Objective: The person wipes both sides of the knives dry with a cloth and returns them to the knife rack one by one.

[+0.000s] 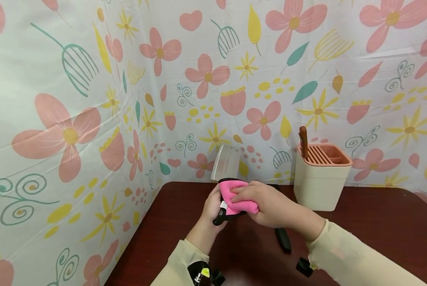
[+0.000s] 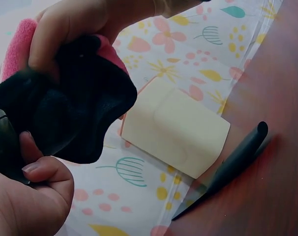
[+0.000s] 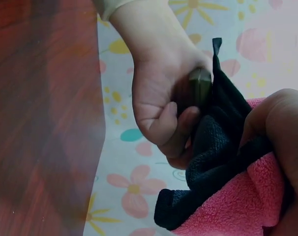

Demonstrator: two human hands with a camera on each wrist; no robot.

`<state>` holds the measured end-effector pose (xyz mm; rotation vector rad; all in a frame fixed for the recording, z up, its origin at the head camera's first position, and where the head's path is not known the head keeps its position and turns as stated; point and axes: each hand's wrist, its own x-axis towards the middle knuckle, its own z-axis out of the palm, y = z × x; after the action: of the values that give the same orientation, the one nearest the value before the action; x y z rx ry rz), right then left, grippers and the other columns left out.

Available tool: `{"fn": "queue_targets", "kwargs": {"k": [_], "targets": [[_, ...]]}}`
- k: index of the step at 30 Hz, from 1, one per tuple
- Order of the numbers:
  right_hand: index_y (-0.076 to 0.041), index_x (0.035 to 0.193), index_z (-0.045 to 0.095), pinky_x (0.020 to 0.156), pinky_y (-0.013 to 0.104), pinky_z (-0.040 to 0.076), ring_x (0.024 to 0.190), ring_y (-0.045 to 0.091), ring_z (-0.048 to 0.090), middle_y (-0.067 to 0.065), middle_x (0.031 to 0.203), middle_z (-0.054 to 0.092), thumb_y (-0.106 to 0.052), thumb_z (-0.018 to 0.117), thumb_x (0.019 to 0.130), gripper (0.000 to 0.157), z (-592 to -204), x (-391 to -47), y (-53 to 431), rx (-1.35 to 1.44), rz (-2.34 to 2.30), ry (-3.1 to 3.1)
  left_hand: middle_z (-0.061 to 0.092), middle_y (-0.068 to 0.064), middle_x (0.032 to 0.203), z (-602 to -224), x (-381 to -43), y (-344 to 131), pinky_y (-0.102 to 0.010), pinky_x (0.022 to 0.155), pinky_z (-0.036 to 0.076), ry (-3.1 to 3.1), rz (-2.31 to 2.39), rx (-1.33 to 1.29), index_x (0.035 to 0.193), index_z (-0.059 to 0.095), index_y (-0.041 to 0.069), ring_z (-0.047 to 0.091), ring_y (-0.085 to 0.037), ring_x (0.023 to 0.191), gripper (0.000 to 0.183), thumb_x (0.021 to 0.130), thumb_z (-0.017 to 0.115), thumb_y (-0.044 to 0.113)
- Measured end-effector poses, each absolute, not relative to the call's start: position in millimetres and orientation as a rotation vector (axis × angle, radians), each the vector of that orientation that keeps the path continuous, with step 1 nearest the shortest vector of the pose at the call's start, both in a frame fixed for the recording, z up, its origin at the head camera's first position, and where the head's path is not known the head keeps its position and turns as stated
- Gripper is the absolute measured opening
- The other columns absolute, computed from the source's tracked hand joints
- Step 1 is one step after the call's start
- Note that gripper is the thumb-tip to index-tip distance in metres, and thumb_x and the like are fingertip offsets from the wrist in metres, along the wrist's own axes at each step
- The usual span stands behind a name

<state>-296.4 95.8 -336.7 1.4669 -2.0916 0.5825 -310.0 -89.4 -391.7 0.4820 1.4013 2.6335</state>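
My left hand (image 1: pixel 213 208) grips the black handle (image 3: pixel 200 86) of a cleaver, whose broad steel blade (image 1: pixel 227 162) stands upright above it. A pink cloth with a black underside (image 1: pixel 237 198) is wrapped round the base of the blade, and my right hand (image 1: pixel 243 195) pinches it there. In the left wrist view, the left hand (image 2: pixel 33 196) sits at the lower left below the cloth (image 2: pixel 82 113). The right wrist view has the left hand (image 3: pixel 161 105) curled round the handle beside the cloth (image 3: pixel 227 196).
A cream knife block with a pink slotted top (image 1: pixel 321 180) stands at the back right on the dark red table (image 1: pixel 378 230), with one brown-handled knife (image 1: pixel 303 141) in it. A black-handled knife (image 1: pixel 282 238) lies on the table under my right forearm. A flowered sheet (image 1: pixel 74 119) walls the back and left.
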Motion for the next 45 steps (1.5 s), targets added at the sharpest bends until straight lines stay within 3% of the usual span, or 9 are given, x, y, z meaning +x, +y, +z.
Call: {"fn": "queue_targets", "kwargs": {"k": [8,14,17,21,24,27,32,36,45], "targets": [[-0.022,0.105,0.078,0.086,0.031,0.053,0.099,0.013,0.067,-0.017,0.107,0.077,0.001,0.075,0.076,0.037,-340,-285,92,1.489,0.537,-2.063,0.063,0.006,0.089,-396,-313,-91,-0.022,0.079,0.053,1.564,2.674,0.351,0.098,0.058,0.017,0.059,-0.007,0.086,0.032,0.112,0.03,0.023],[-0.025,0.11,0.078,0.093,0.036,0.056,0.115,0.019,0.068,-0.017,0.114,0.076,-0.001,0.073,0.081,0.038,-339,-276,93,1.5,0.536,-2.143,0.058,0.008,0.087,-398,-311,-93,-0.019,0.075,0.05,1.602,2.655,0.26,0.114,0.049,0.016,0.056,-0.006,0.082,0.016,0.11,0.035,0.023],[-0.025,0.111,0.078,0.095,0.037,0.056,0.118,0.019,0.068,-0.018,0.113,0.076,-0.002,0.073,0.083,0.037,-339,-273,94,1.511,0.54,-2.156,0.057,0.004,0.102,-399,-309,-94,-0.019,0.08,0.049,1.611,2.626,0.213,0.135,0.045,0.013,0.054,-0.009,0.091,0.03,0.108,0.041,0.025],[-0.025,0.111,0.078,0.096,0.037,0.056,0.118,0.018,0.069,-0.019,0.111,0.076,-0.001,0.073,0.083,0.037,-340,-269,94,1.531,0.546,-2.131,0.045,-0.01,0.148,-400,-305,-96,-0.027,0.102,0.045,1.698,2.557,0.119,0.162,0.023,0.013,0.047,-0.02,0.125,0.064,0.105,0.045,0.03],[-0.026,0.11,0.078,0.096,0.038,0.056,0.118,0.018,0.07,-0.019,0.11,0.076,-0.001,0.073,0.083,0.037,-340,-267,94,1.546,0.549,-2.106,0.025,-0.015,0.167,-400,-304,-96,-0.037,0.117,0.036,1.751,2.526,0.082,0.165,0.018,0.014,0.033,-0.029,0.145,0.071,0.103,0.047,0.034],[-0.026,0.11,0.077,0.097,0.038,0.056,0.118,0.017,0.07,-0.02,0.11,0.076,-0.002,0.073,0.083,0.036,-340,-264,93,1.565,0.544,-2.081,0.022,-0.014,0.17,-400,-303,-96,-0.038,0.12,0.033,1.761,2.521,0.088,0.165,0.019,0.014,0.031,-0.029,0.148,0.07,0.103,0.047,0.035],[-0.026,0.112,0.078,0.095,0.036,0.056,0.116,0.018,0.071,-0.02,0.111,0.076,-0.002,0.075,0.082,0.039,-342,-261,94,1.589,0.557,-2.039,0.057,-0.01,0.132,-399,-303,-97,-0.02,0.095,0.05,1.679,2.567,0.191,0.163,0.022,0.012,0.058,-0.013,0.111,0.062,0.107,0.042,0.03],[-0.026,0.114,0.077,0.094,0.034,0.056,0.115,0.018,0.071,-0.019,0.112,0.076,-0.001,0.076,0.08,0.042,-343,-258,94,1.61,0.578,-2.011,0.059,-0.001,0.095,-396,-304,-96,-0.016,0.076,0.053,1.61,2.616,0.313,0.144,0.04,0.004,0.061,-0.006,0.086,0.04,0.108,0.037,0.021],[-0.026,0.113,0.077,0.1,0.025,0.052,0.117,0.011,0.069,-0.023,0.114,0.074,-0.003,0.077,0.081,0.04,-348,-253,96,1.633,0.639,-2.027,0.055,0.0,0.085,-390,-305,-94,-0.015,0.067,0.05,1.601,2.604,0.304,0.14,0.033,0.0,0.057,-0.003,0.076,0.034,0.111,0.026,0.016]]}}
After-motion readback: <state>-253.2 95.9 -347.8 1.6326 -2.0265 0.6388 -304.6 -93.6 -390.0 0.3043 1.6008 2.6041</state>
